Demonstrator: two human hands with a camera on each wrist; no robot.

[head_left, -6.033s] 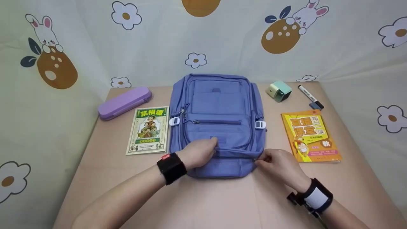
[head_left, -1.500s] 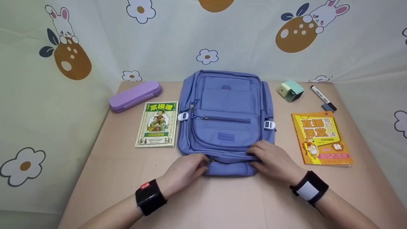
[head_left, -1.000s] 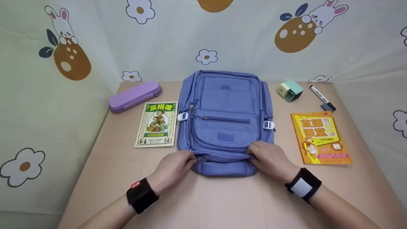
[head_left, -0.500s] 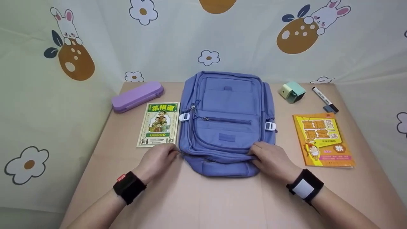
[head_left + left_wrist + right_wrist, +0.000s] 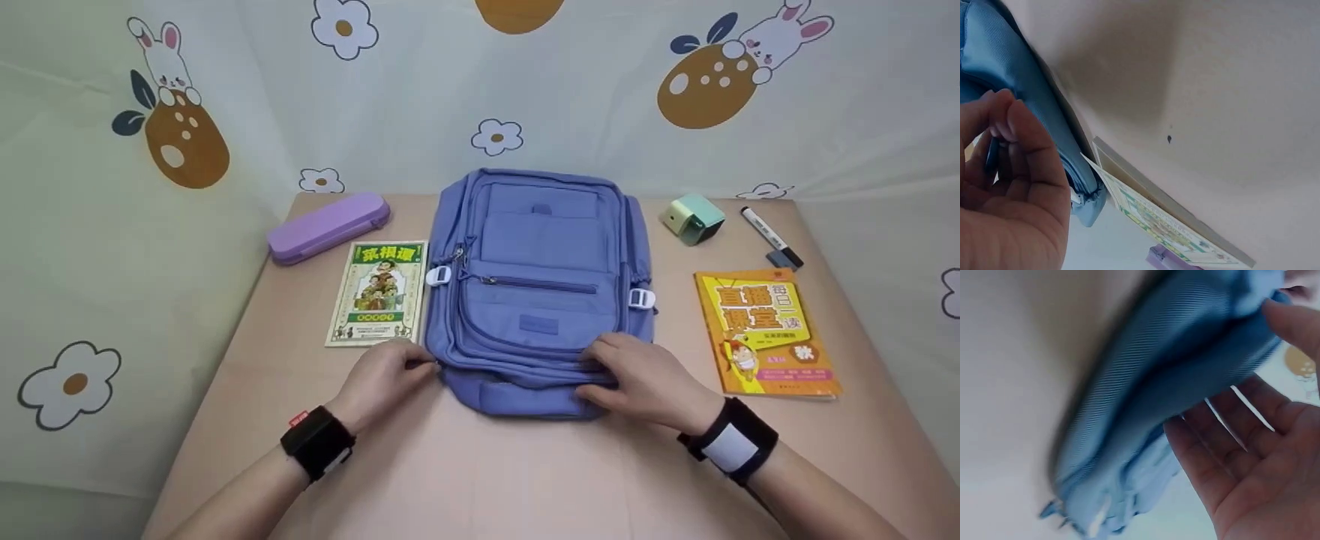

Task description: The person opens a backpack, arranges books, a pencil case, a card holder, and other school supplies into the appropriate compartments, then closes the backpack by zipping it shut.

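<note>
A blue backpack (image 5: 544, 244) lies flat, its front pocket side up. At its lower left corner, my left hand (image 5: 384, 381) pinches the zipper pull, which is mostly hidden by the fingers. In the left wrist view the fingers of my left hand (image 5: 1013, 174) are curled, with a dark blue strip showing between them. My right hand (image 5: 651, 381) rests on the backpack's lower right edge, thumb apart from the fingers. Seen from the right wrist, the right hand's fingers (image 5: 1230, 433) are nearly straight against the blue fabric (image 5: 1145, 382).
Left of the backpack lie a green-and-cream book (image 5: 379, 292) and a purple pencil case (image 5: 330, 227). To its right are an orange book (image 5: 766, 334), a mint-and-yellow pencil sharpener (image 5: 694, 219) and a marker (image 5: 765, 229) by a small grey-blue piece (image 5: 784, 259). A patterned cloth (image 5: 420, 82) stands behind the table.
My left hand has moved left along the lower pocket to its left corner with the zipper pull. My right hand, at the right corner, has spread its thumb away from the fingers.
</note>
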